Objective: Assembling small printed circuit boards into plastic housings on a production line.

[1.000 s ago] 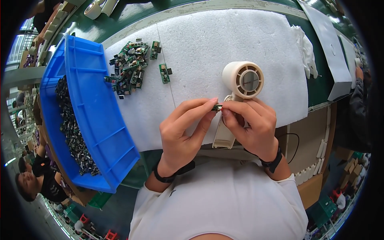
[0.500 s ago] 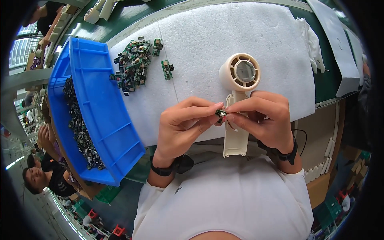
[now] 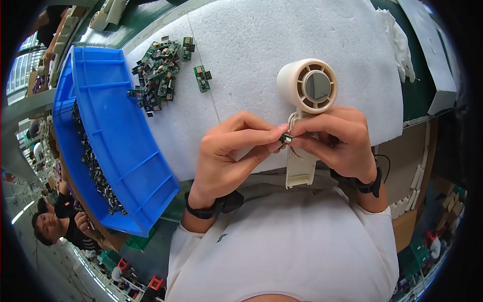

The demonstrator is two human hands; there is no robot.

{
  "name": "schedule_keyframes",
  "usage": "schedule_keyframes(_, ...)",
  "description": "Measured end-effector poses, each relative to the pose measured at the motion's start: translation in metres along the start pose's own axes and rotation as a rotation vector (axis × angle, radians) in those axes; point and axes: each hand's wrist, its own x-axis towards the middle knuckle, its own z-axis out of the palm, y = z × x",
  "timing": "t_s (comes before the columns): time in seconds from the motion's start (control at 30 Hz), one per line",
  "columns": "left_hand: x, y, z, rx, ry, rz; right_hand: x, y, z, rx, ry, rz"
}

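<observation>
My left hand (image 3: 229, 153) pinches a small green circuit board (image 3: 286, 138) between thumb and forefinger. From the other side, my right hand (image 3: 339, 138) is closed, its fingertips meeting at the board's right end. What they grip is hidden. Thin wires (image 3: 296, 151) hang just below the board. Under both hands lies a cream handheld fan (image 3: 289, 85); its round head points away from me, and its opened handle shell (image 3: 300, 171) reaches toward my body. The right hand's curled fingers cover the fan's neck.
A pile of circuit boards (image 3: 160, 75) lies on the white foam sheet (image 3: 241, 50), with two boards beside it. At the left a blue bin (image 3: 121, 131) stands tilted, small boards inside. White gloves (image 3: 397, 45) lie at the right edge. A co-worker (image 3: 55, 221) is at the far left.
The camera view has shifted slightly. The fan head has tilted a little to the right. Both hands stay together at the circuit board, which has turned slightly between the fingertips.
</observation>
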Motion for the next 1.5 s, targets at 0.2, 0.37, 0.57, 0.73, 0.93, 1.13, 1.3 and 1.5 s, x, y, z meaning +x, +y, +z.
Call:
schedule_keyframes(0.2, -0.001, -0.005, 0.002, 0.122, 0.051, 0.047, -0.001, 0.0, 0.003, 0.007, 0.032, 0.01)
schedule_keyframes(0.37, -0.001, -0.01, 0.005, -0.018, 0.112, 0.107, -0.002, -0.013, 0.005, -0.019, 0.068, 0.073)
schedule_keyframes(0.57, -0.003, -0.008, 0.005, -0.004, 0.143, 0.1, -0.011, -0.032, -0.006, -0.241, 0.007, 0.019)
schedule_keyframes(0.73, -0.002, -0.007, 0.005, -0.023, 0.125, 0.084, -0.014, -0.033, 0.0, -0.296, -0.042, -0.034)
schedule_keyframes(0.93, -0.002, -0.005, 0.006, 0.006, 0.128, 0.09, -0.007, -0.031, 0.022, -0.275, 0.08, -0.127)
schedule_keyframes(1.13, -0.002, -0.004, 0.006, 0.012, 0.132, 0.099, -0.007, -0.031, 0.03, -0.217, 0.188, -0.096)
schedule_keyframes(1.3, -0.002, -0.006, 0.005, 0.016, 0.128, 0.096, -0.009, -0.043, 0.019, -0.252, 0.108, -0.01)
schedule_keyframes(1.5, -0.001, -0.006, 0.006, 0.018, 0.133, 0.091, -0.005, -0.049, 0.018, -0.199, 0.051, 0.025)
